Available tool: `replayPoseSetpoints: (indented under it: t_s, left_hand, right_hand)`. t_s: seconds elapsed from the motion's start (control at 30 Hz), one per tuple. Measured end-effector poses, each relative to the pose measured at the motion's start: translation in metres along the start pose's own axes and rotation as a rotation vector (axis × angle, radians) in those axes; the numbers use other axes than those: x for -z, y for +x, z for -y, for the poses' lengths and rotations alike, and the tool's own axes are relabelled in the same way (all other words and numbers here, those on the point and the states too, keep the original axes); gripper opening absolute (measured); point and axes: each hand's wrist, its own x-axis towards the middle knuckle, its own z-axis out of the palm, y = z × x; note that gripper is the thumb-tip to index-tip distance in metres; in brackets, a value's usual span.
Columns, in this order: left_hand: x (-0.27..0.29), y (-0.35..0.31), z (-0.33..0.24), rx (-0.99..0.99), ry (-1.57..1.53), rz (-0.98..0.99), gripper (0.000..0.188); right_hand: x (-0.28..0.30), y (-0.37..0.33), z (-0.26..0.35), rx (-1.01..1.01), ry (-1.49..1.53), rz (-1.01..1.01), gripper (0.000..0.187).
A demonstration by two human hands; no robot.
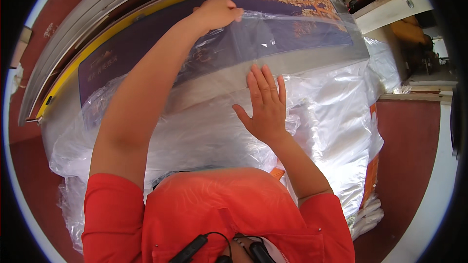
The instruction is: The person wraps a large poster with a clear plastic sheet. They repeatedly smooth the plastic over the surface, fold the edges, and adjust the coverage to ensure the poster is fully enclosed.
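My left hand (pixel 217 13) reaches to the far side, its fingers closed on the edge of a clear plastic film (pixel 246 36). The film hangs from that hand over a dark blue printed panel (pixel 146 39) with a gold floral pattern at its far right. Below it, my right hand (pixel 267 104) lies with fingers stretched out on the plastic, near the panel's near edge. Crumpled, shiny plastic covers the near part of the work surface (pixel 312 65) and drapes down towards me.
A yellow strip (pixel 68 85) runs along the far edge, with curved-looking metal rails (pixel 46 63) beyond it. At the right stand a white box-like part (pixel 395 7) and more plastic (pixel 382 63). Orange material (pixel 371 178) shows under the draped plastic. The floor (pixel 407 141) is dark red.
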Motion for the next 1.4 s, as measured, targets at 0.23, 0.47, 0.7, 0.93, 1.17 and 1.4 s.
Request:
replayPoseSetpoints:
  t_s: [0.23, 0.47, 0.7, 0.93, 1.17, 1.4]
  left_hand:
    - [-0.023, 0.022, -0.018, -0.258, -0.026, 0.053, 0.016]
    - [0.037, -0.075, 0.054, -0.147, -0.865, -0.068, 0.01]
    - [0.245, -0.481, 0.349, 0.177, -0.402, -0.867, 0.039]
    - [0.319, -0.75, 0.335, 1.545, 0.624, -0.892, 0.04]
    - [0.365, -0.537, 0.485, 1.035, 1.067, -0.734, 0.038]
    - [0.373, -0.401, 0.508, 0.715, 1.047, -0.848, 0.034]
  right_hand:
    - [0.007, 0.004, 0.002, 0.008, 0.023, -0.016, 0.061]
    - [0.014, 0.109, -0.022, 0.203, 0.059, -0.453, 0.042]
    - [-0.006, 0.154, 0.068, 0.36, 0.235, 0.39, 0.031]
    - [0.009, 0.135, 0.017, 0.295, 0.512, 0.817, 0.032]
    - [0.29, 0.125, -0.207, -0.475, 0.05, 0.09, 0.042]
    - [0.207, 0.108, -0.155, 0.071, -0.594, -0.341, 0.05]
